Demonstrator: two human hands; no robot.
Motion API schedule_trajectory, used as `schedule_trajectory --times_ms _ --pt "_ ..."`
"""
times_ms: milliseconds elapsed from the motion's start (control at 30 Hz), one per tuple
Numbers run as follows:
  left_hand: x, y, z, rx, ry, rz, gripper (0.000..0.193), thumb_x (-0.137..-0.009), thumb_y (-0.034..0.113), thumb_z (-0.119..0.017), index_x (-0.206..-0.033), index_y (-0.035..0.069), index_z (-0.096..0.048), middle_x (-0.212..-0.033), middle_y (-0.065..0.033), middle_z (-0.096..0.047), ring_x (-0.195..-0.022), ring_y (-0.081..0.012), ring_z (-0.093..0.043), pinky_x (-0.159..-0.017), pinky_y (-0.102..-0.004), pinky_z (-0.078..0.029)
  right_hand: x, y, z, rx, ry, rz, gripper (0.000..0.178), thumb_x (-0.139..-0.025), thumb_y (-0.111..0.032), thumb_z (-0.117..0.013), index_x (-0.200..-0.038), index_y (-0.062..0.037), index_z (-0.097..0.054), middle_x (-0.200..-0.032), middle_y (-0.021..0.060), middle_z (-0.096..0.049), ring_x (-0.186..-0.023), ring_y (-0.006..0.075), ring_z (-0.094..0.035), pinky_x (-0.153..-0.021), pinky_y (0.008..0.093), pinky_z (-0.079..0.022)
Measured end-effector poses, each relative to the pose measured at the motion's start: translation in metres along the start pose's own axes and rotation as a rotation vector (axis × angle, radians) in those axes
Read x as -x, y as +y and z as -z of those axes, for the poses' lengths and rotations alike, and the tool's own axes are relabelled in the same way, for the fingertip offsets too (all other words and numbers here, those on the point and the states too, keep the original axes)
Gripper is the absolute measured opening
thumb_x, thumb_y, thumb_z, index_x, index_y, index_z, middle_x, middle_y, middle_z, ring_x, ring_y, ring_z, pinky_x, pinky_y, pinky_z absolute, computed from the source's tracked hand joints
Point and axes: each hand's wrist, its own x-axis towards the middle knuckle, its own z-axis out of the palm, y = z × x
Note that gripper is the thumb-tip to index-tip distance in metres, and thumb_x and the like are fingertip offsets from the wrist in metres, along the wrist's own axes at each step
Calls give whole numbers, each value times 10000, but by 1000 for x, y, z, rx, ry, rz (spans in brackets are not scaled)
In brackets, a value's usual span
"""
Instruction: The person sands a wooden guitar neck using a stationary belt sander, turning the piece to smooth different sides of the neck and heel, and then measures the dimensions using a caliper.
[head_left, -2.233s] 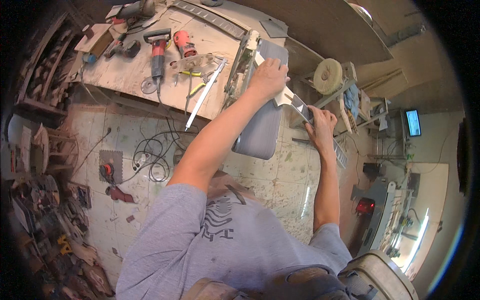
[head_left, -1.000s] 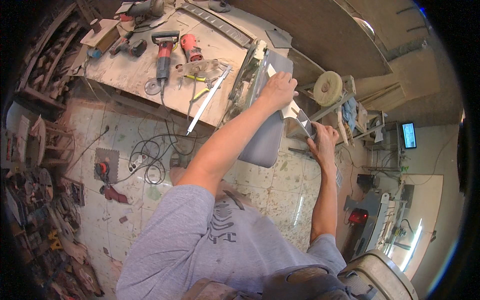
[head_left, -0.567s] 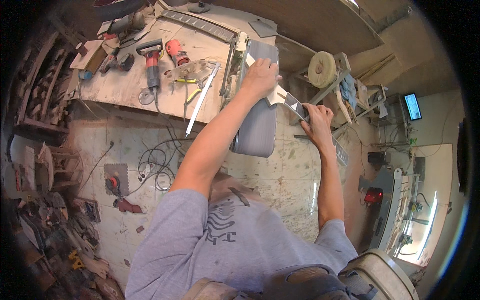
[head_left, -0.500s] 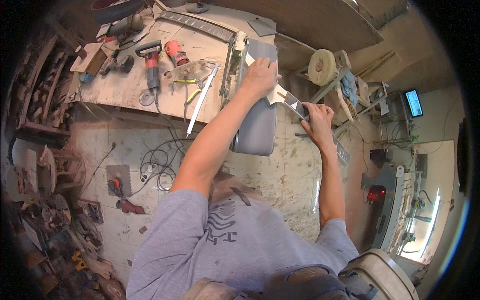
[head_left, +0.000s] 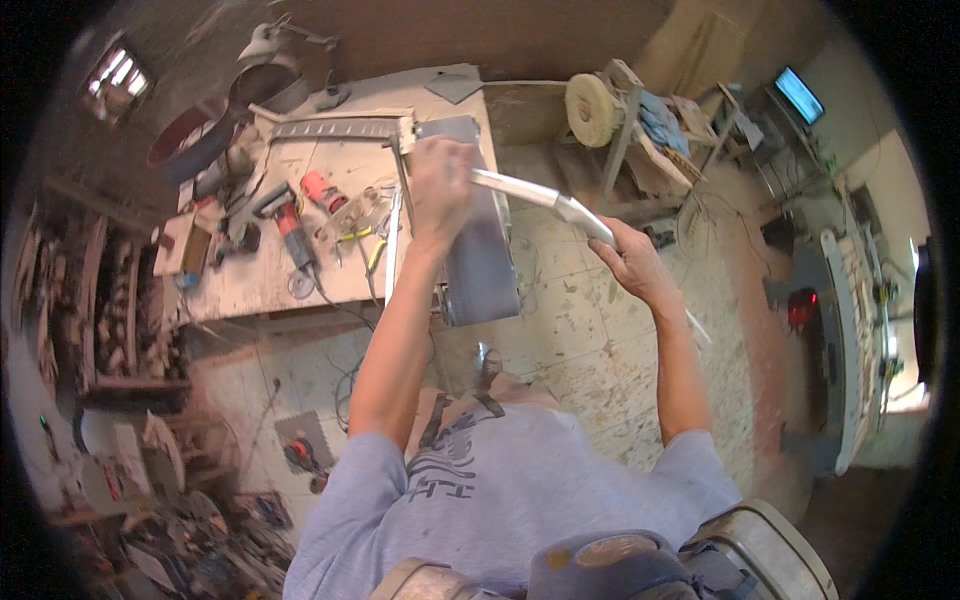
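A long, pale, slightly bent strip [head_left: 530, 190], its material unclear, spans the gap between my hands. My left hand [head_left: 440, 190], smeared by motion, closes round its left end above the grey belt [head_left: 480, 255] of a belt sander. Further right, my right hand [head_left: 640, 262] grips the strip from the side, fingers wrapped over it and the thumb underneath. Beyond that hand the strip's far end shows past my right forearm. Between the hands the strip is over the floor. Whether its left end touches the belt is hidden by my left hand.
The workbench [head_left: 350, 95] left of the sander bears a red-black angle grinder [head_left: 290, 230], a red power tool [head_left: 322, 190], yellow-handled pliers [head_left: 375, 255] and a white straight bar [head_left: 393, 245]. A round buffing wheel [head_left: 592, 110] stands on a wooden frame at right. Cables lie on the floor.
The strip has turned so that a narrow edge shows, and its left part has come away from the belt's middle. My left hand has moved left along the sander. The whole view has shifted.
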Motion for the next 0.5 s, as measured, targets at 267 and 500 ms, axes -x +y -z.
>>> schedule_trajectory --times_ms 267,500 --pt "72 39 67 1322 -37 646 787 -1031 583 -567 -1512 1 -346 -1467 -239 -492 -1427 -362 -460 -1190 -568 -378 55 -104 -32 -882 -351 -600 391 -1087 -395 -562 -1253 -42 -538 -817 48 -659 -618 97 -635 -545 259 -520" --pt "123 76 112 1579 -66 969 873 -1023 611 -538 -1557 -32 -286 -1545 -272 -456 -1437 -363 -453 -1208 -560 -367 96 -166 -80 -868 -421 -717 394 -1079 -386 -578 -1225 -21 -556 -850 69 -666 -659 131 -674 -576 284 -543"
